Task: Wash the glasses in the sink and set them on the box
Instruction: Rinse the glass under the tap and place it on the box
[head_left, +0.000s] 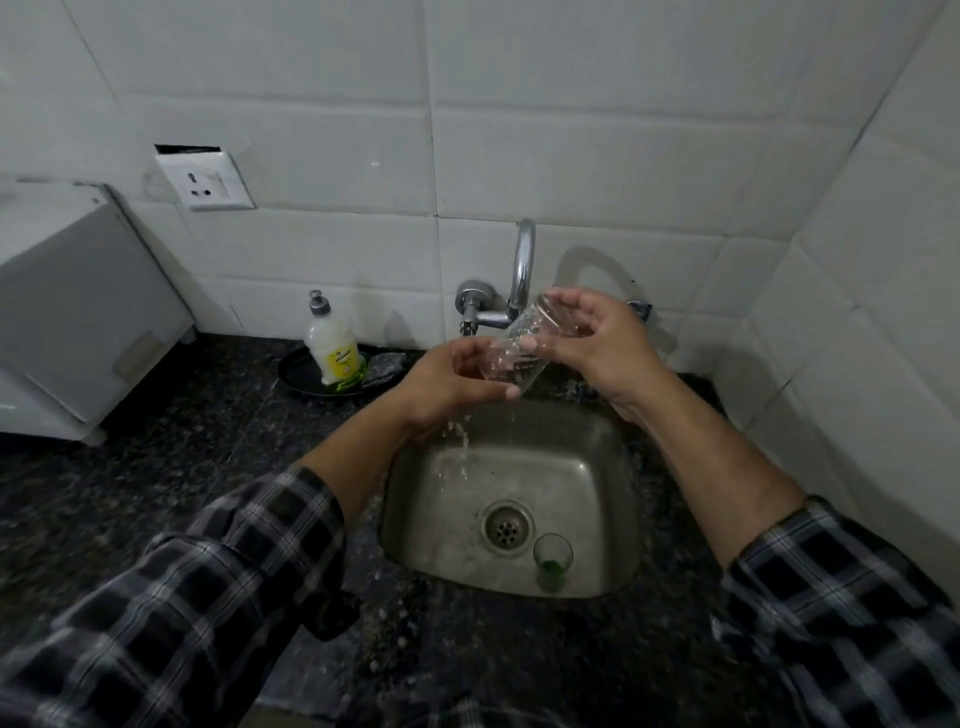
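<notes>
A clear drinking glass (519, 343) is tilted over the steel sink (587, 483), just below the tap (521, 270). My left hand (447, 379) grips its lower, open end and my right hand (592, 343) holds its upper end. Water spills from the glass down into the basin. A small glass with a green bottom (551, 562) stands upright in the sink, right of the drain (506, 527). The white box (78, 312) sits on the counter at the far left.
A dish-soap bottle (332, 345) stands on a black plate (296, 371) with a scrubber, left of the tap. A wall socket (205, 179) is above the box. Dark speckled counter (208, 467) surrounds the sink; tiled walls close in behind and on the right.
</notes>
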